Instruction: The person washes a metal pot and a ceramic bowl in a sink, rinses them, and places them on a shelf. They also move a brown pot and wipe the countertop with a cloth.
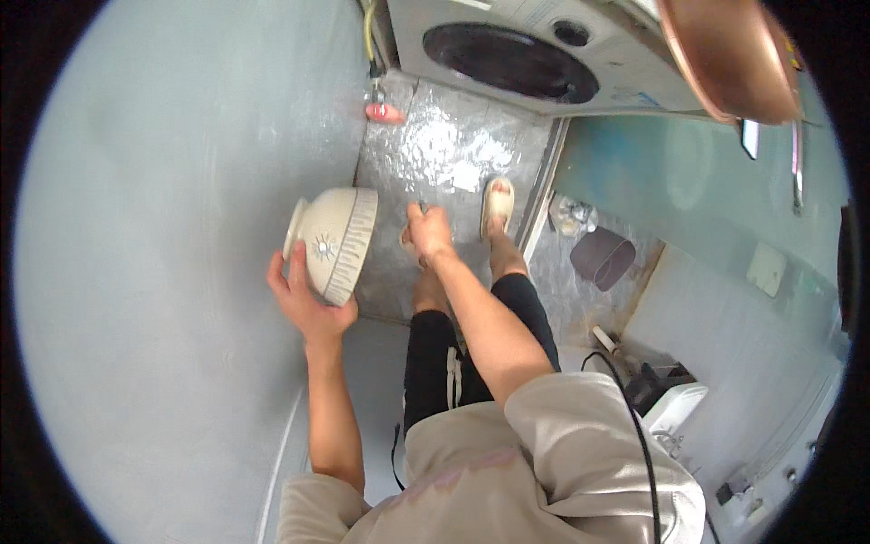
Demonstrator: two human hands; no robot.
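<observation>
My left hand [309,306] grips a cream-coloured bowl [333,238] with a ribbed band below its rim and a sun-like mark on its side. The bowl is tipped on its side, mouth to the right and foot ring to the left, beside the pale wall [170,238]. Its inside is turned away from me. To the right of the bowl and apart from it, my right hand [429,231] is closed in a fist above the floor. A small dark tip shows at its fingers; the rest of that object is hidden.
A front-loading washing machine [496,61] stands ahead, with a copper-coloured basin [734,61] at upper right. A yellow hose [369,34] hangs by the wall, above a red object [385,113]. Right of the door threshold [537,217], a dark bin [601,258] sits beside a plastic bag [573,214].
</observation>
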